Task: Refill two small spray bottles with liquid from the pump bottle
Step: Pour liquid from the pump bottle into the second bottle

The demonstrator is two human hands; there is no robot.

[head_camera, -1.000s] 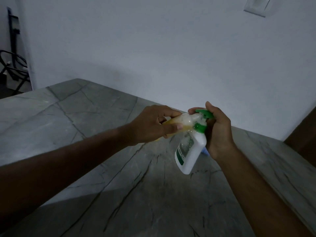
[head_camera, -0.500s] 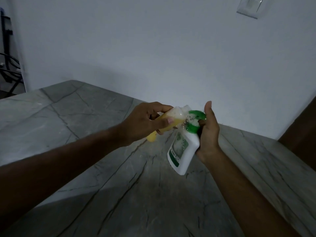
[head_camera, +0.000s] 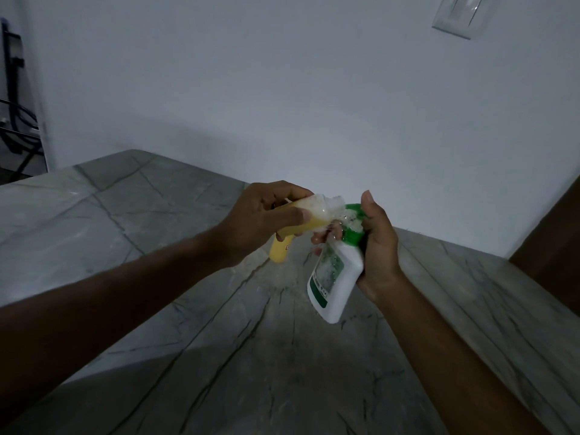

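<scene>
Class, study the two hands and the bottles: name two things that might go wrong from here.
1. Foam already spills where the yellow bottle meets the green pump; it may drip onto the table.
2. The right hand grips a foam-wet white bottle held tilted in mid-air; it might slip.

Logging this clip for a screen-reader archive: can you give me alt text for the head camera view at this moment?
A person's left hand holds a small yellow spray bottle tilted mouth-to-nozzle against a white pump bottle with a green pump, gripped by the right hand. White foam spills where they meet, above a grey veined marble table by a white wall.
</scene>
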